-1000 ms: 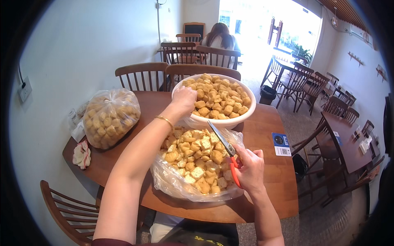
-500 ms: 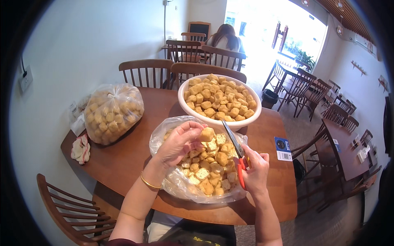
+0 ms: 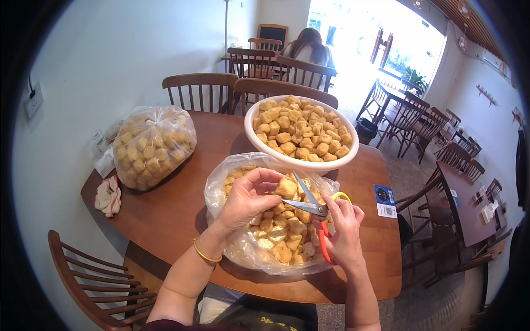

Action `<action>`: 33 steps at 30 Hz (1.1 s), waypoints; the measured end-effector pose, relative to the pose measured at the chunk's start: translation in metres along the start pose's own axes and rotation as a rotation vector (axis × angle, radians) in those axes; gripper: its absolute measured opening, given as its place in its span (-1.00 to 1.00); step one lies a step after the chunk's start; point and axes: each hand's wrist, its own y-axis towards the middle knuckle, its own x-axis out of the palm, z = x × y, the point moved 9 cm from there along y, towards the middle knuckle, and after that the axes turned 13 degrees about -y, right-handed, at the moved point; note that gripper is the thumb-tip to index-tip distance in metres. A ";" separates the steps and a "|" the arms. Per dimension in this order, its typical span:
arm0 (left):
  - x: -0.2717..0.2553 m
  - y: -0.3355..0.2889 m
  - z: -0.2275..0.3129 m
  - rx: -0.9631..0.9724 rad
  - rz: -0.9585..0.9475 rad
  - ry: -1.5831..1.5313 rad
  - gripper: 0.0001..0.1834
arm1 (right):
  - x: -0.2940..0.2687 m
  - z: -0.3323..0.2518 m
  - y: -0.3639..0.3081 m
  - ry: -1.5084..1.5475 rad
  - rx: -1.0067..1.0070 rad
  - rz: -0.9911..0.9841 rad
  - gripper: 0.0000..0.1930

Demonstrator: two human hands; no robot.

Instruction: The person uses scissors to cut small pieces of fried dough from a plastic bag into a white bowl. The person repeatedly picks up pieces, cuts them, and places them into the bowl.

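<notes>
Left hand [image 3: 245, 198]: mine; thumb and fingers pinching one golden puff [image 3: 286, 188] by its left side, apparently to spare the fingertips.
Right hand [image 3: 345, 237]: mine, curled round red-handled scissors [image 3: 321, 209], parted at the puff; contact unclear.
Opened bag [image 3: 240, 255] of puffs: below both, toward the table's [image 3: 367, 262] near edge, likely for short reach.
White bowl [image 3: 354, 150], heaped: far edge.
Tied bag [image 3: 152, 151]: left end, likely out of the way.
Card [image 3: 385, 200], blue-and-white: right edge; square code, print too small to read.
</notes>
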 end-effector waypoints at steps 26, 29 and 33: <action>0.009 -0.007 0.001 -0.030 0.050 -0.076 -0.59 | 0.002 -0.003 0.000 0.041 0.015 -0.027 -0.46; 0.002 -0.006 0.003 -0.078 0.057 -0.114 -0.64 | 0.002 -0.004 0.000 0.059 0.009 -0.029 -0.50; -0.007 -0.008 0.003 -0.102 0.071 -0.051 -0.66 | 0.004 -0.005 -0.002 0.050 -0.012 -0.054 -0.54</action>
